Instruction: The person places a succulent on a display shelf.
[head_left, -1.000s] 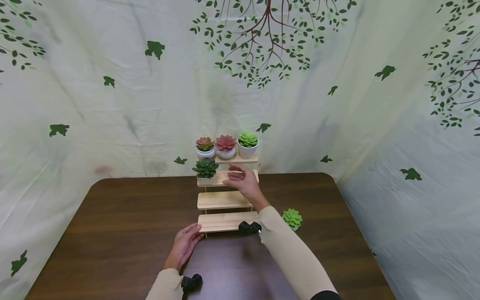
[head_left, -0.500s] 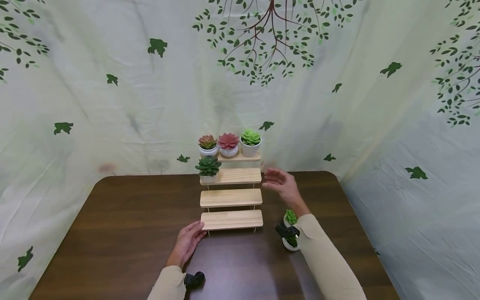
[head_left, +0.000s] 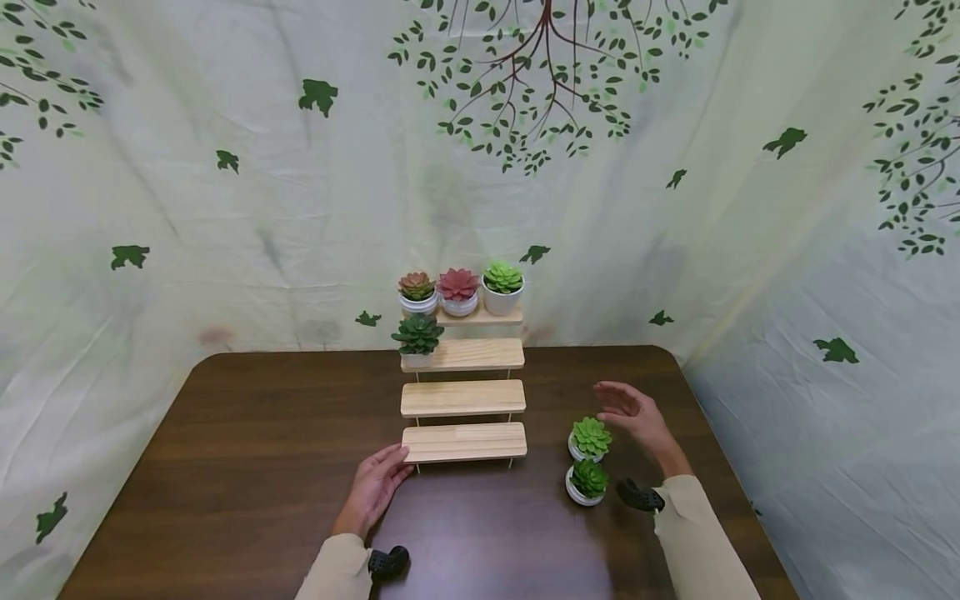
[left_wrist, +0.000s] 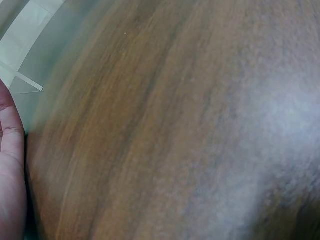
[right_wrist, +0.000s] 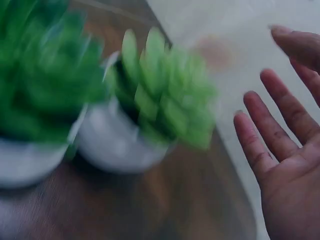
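Note:
A wooden tiered stand with several pale steps stands at the table's centre. My left hand holds the front left corner of its lowest step, fingertips at the edge; the left wrist view shows only part of that hand. My right hand is raised with fingers spread, holding nothing, just right of two potted succulents. One is a light green succulent; nearer the front sits a darker green succulent, both in white pots. In the right wrist view the light green succulent lies left of the open fingers.
On the top step stand a reddish-green succulent, a red succulent and a bright green succulent. A dark green succulent occupies the second step's left end. Behind the brown table hangs a leaf-printed cloth.
My right hand has left the second step and moved right and toward me, over to the two succulents on the table, which it uncovered. The left hand stays at the stand's corner.

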